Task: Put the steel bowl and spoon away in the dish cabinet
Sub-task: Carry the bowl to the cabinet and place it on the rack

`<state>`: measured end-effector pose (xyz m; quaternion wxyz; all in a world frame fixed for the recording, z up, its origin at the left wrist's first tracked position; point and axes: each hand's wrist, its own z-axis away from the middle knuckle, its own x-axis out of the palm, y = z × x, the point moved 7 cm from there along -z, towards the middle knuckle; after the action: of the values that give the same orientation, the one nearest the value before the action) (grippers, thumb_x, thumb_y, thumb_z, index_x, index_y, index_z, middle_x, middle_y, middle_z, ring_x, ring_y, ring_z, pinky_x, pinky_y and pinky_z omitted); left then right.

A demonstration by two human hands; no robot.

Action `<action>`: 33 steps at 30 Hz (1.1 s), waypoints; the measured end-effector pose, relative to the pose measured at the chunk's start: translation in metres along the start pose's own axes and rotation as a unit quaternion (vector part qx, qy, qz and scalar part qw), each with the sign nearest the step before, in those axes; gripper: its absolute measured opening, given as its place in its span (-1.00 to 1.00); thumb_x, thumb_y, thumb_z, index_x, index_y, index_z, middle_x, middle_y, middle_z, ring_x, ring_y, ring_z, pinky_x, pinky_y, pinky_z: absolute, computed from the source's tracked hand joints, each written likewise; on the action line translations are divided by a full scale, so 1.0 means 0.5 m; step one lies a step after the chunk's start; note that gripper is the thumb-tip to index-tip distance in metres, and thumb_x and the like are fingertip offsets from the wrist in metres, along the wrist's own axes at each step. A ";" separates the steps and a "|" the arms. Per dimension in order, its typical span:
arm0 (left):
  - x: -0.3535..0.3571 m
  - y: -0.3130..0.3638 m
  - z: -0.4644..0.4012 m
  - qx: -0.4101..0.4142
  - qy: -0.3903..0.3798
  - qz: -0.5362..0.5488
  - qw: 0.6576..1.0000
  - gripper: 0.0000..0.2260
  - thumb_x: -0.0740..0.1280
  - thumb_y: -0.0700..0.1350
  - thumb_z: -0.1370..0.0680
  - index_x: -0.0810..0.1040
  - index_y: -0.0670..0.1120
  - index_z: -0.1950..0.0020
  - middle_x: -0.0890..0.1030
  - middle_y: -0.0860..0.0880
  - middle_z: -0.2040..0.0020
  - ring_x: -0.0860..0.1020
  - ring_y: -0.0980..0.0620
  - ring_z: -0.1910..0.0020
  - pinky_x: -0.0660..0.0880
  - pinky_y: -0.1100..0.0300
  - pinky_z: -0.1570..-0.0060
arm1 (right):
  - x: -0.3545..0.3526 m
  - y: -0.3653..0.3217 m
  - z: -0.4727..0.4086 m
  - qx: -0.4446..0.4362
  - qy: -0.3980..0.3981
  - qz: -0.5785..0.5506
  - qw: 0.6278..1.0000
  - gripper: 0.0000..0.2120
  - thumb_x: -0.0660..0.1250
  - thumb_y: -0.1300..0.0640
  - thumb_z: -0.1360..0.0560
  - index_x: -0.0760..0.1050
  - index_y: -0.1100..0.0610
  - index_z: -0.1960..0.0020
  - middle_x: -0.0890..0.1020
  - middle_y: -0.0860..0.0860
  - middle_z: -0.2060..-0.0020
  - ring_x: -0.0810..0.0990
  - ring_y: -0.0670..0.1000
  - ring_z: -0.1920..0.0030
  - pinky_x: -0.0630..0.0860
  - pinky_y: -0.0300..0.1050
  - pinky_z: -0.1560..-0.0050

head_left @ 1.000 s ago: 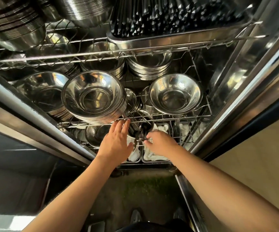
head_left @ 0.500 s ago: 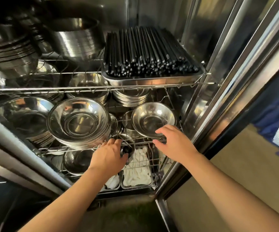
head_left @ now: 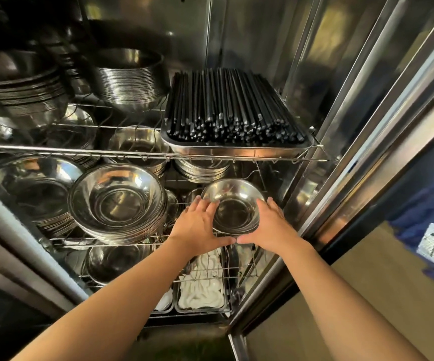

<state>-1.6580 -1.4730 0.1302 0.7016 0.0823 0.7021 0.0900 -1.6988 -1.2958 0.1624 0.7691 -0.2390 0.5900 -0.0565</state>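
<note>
The landmark is the steel bowl (head_left: 234,204), which sits on the middle wire shelf (head_left: 137,239) of the open dish cabinet (head_left: 302,74), toward that shelf's right end and on top of a short stack of like bowls.

Far to the left of the bowl, at the shelf's left end, stands a stack of wide shallow bowls (head_left: 39,191). Between that stack and the bowl, a second stack of large bowls (head_left: 118,201) rests at the shelf's front edge.

Just left of the bowl, the left hand (head_left: 197,225) lies against the bowl's left side, fingers spread and curved along the rim, thumb stretched beneath the near edge. On the bowl's right side the right hand (head_left: 270,225) mirrors it, fingers up along the rim, thumb reaching inward until the two thumb tips meet or nearly meet in front of the bowl. Both hands cup the bowl between them rather than closing into fists.

Above the bowl, on the upper shelf, a steel tray (head_left: 236,148) holds a packed pile of black chopsticks (head_left: 226,105); up and to the left of the bowl rise tall stacks of deep bowls (head_left: 127,76). Below the bowl, on the bottom shelf, trays hold white spoons (head_left: 203,290). Whether the task's spoon is among these I cannot tell.

Right of the bowl stands the cabinet's shiny door frame (head_left: 367,157).
</note>
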 end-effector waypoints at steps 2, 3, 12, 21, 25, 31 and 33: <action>0.009 0.003 -0.006 -0.008 -0.004 -0.006 1.000 0.16 0.06 0.66 -0.22 0.00 -0.03 -0.62 0.13 -0.09 -0.63 -0.02 -0.11 -0.62 0.10 -0.12 -0.54 | -0.003 0.001 -0.007 0.003 0.001 0.003 1.000 0.29 0.67 -0.16 -0.19 -0.08 0.05 -0.65 -0.10 0.14 -0.64 -0.12 0.13 -0.63 0.10 0.19 -0.54; 0.013 0.003 -0.008 -0.010 -0.006 -0.008 1.000 0.18 0.04 0.67 -0.21 -0.01 -0.04 -0.63 0.11 -0.10 -0.63 -0.03 -0.10 -0.62 0.07 -0.11 -0.55 | -0.003 -0.001 -0.010 0.003 0.003 0.005 1.000 0.29 0.68 -0.15 -0.19 -0.08 0.05 -0.64 -0.09 0.15 -0.64 -0.11 0.14 -0.63 0.10 0.19 -0.54; 0.025 -0.021 -0.001 -0.029 -0.011 -0.008 0.999 0.06 0.09 0.58 -0.34 -0.02 -0.08 -0.63 0.13 -0.14 -0.63 0.00 -0.09 -0.61 0.07 -0.08 -0.56 | 0.003 -0.009 -0.017 -0.022 0.010 0.006 1.000 0.05 0.64 -0.18 -0.18 0.24 0.08 -0.52 0.48 0.08 -0.39 0.41 0.12 -0.41 0.43 0.08 -0.33; 0.009 -0.064 0.041 -0.062 -0.018 -0.011 0.998 0.06 0.17 0.57 -0.33 -0.01 -0.04 -0.63 0.17 -0.11 -0.62 0.11 -0.11 -0.59 0.26 -0.09 -0.47 | 0.031 -0.040 -0.009 -0.056 0.001 0.017 0.998 0.14 0.63 -0.19 -0.23 0.13 0.11 -0.62 0.39 0.08 -0.52 0.32 0.12 -0.51 0.34 0.11 -0.44; 0.003 -0.086 0.059 -0.074 -0.013 0.005 0.997 0.05 0.20 0.56 -0.33 -0.01 -0.02 -0.62 0.20 -0.10 -0.60 0.16 -0.12 -0.57 0.33 -0.11 -0.44 | 0.046 -0.056 -0.008 -0.069 -0.002 0.009 0.998 0.13 0.63 -0.19 -0.24 0.13 0.10 -0.62 0.39 0.07 -0.52 0.31 0.12 -0.52 0.33 0.10 -0.44; 0.003 -0.095 0.075 -0.083 -0.007 0.036 0.996 0.01 0.26 0.52 -0.35 0.06 -0.04 -0.61 0.26 -0.10 -0.56 0.28 -0.13 -0.50 0.38 -0.09 -0.40 | 0.059 -0.066 -0.011 -0.068 -0.007 0.018 0.998 0.18 0.62 -0.22 -0.24 0.06 0.11 -0.64 0.34 0.10 -0.55 0.27 0.14 -0.54 0.30 0.13 -0.46; 0.004 -0.096 0.081 -0.083 -0.008 0.036 0.996 -0.02 0.24 0.50 -0.38 0.08 -0.05 -0.61 0.25 -0.12 -0.56 0.25 -0.14 -0.52 0.34 -0.09 -0.42 | 0.062 -0.070 -0.012 -0.072 -0.004 0.023 0.997 0.18 0.62 -0.23 -0.24 0.06 0.11 -0.64 0.32 0.09 -0.56 0.26 0.13 -0.55 0.29 0.13 -0.47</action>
<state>-1.6169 -1.5184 0.1165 0.7079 0.0491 0.6831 0.1726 -1.6883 -1.3399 0.1493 0.7535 -0.2802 0.5947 0.0047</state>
